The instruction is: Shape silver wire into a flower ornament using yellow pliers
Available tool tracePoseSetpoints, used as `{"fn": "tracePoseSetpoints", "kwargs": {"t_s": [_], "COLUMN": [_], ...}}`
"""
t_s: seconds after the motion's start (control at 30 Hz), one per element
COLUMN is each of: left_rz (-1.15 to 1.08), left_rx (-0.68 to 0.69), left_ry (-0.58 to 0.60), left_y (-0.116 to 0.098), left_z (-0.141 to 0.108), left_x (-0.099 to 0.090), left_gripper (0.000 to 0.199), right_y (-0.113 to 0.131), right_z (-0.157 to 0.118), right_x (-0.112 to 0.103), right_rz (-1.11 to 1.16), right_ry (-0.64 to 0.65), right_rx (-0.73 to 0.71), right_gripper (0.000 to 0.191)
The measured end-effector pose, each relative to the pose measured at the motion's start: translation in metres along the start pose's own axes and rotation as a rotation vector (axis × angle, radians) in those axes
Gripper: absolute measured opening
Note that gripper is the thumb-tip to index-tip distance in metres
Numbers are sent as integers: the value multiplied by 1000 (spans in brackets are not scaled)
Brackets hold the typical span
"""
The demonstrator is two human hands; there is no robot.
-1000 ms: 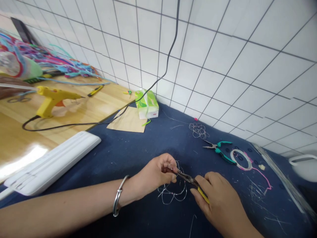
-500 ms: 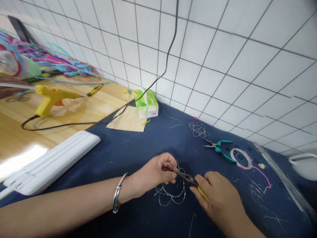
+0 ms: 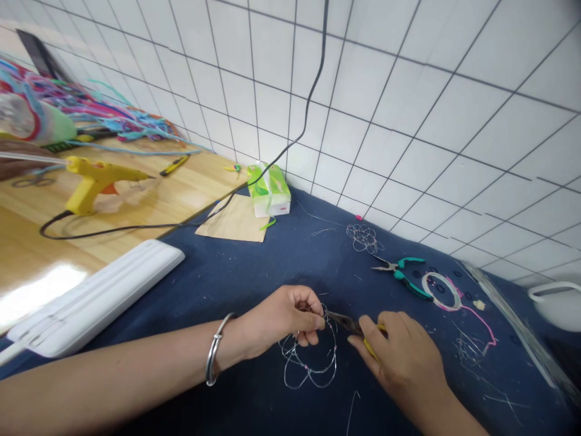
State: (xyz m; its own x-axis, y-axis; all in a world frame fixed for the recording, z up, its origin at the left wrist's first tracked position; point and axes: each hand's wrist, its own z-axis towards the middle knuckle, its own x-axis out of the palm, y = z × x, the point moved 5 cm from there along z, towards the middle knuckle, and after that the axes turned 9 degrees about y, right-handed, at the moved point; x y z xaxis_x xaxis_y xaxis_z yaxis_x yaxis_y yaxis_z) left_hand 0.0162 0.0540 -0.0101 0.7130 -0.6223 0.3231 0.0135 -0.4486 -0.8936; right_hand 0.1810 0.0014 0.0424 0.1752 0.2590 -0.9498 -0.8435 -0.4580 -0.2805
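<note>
A looped wire flower shape [image 3: 309, 368] with small pink spots hangs from my left hand [image 3: 293, 315], which pinches its upper part between thumb and fingers. My right hand [image 3: 399, 357] is wrapped round yellow-handled pliers [image 3: 347, 323]. The pliers' dark jaws point left and reach the wire right beside my left fingertips; whether they grip it I cannot tell. Further back on the dark blue cloth lies a second wire flower shape [image 3: 363, 238]. Near it rest teal-handled long-nose pliers [image 3: 402, 272].
At right lie a white ring-shaped spool [image 3: 441, 290] with pink cord and scattered wire bits [image 3: 472, 351]. At left are a white power strip [image 3: 100, 297], a yellow glue gun [image 3: 100, 181] and a utility knife [image 3: 175, 165]. A tissue pack [image 3: 270, 194] sits near the tiled wall.
Both hands stay close together, the left slightly lower. The wire flower has shifted down and a little left. The pliers' jaws have turned and moved slightly.
</note>
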Motion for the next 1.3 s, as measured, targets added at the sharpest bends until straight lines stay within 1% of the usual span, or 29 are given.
{"fn": "tracePoseSetpoints", "kwargs": {"t_s": [0.1,0.23,0.33,0.4,0.43,0.53,0.63,0.7,0.77,0.9,1.0,1.13,1.3], "left_rz": [1,7,3,14,23,48,57,44,9,-83,-123,-131,-164], "left_rx": [-5,-22,-11,28,51,96,111,124,133,123,118,119,113], "left_ry": [25,71,61,27,6,-33,-22,7,51,142,180,213,213], "left_y": [1,6,9,7,5,-1,-5,-7,-8,-9,-10,-9,-7], "left_z": [0,1,2,2,2,0,-2,-4,-5,-6,-7,-8,-8], "left_x": [-1,-3,-3,-3,-3,-2,0,3,5,11,13,16,17], "left_gripper": [10,7,7,8,9,12,12,13,14,15,13,11,11], "right_y": [-1,-2,-4,-9,-11,-12,-7,-3,-1,7,12,14,15], "right_z": [0,-1,-1,2,3,6,2,-2,-4,-8,-10,-10,-10], "right_x": [-2,-2,2,6,9,17,23,25,26,29,31,36,37], "right_rz": [-38,-101,-77,70,195,716,1273,1557,1742,1950,2035,2065,2061], "right_ry": [-26,-91,-68,16,78,331,605,702,728,770,796,766,718], "right_rx": [-14,-37,-9,53,77,119,164,193,212,192,174,192,233], "right_gripper": [20,20,19,18,18,23,33,39,41,41,43,42,40]}}
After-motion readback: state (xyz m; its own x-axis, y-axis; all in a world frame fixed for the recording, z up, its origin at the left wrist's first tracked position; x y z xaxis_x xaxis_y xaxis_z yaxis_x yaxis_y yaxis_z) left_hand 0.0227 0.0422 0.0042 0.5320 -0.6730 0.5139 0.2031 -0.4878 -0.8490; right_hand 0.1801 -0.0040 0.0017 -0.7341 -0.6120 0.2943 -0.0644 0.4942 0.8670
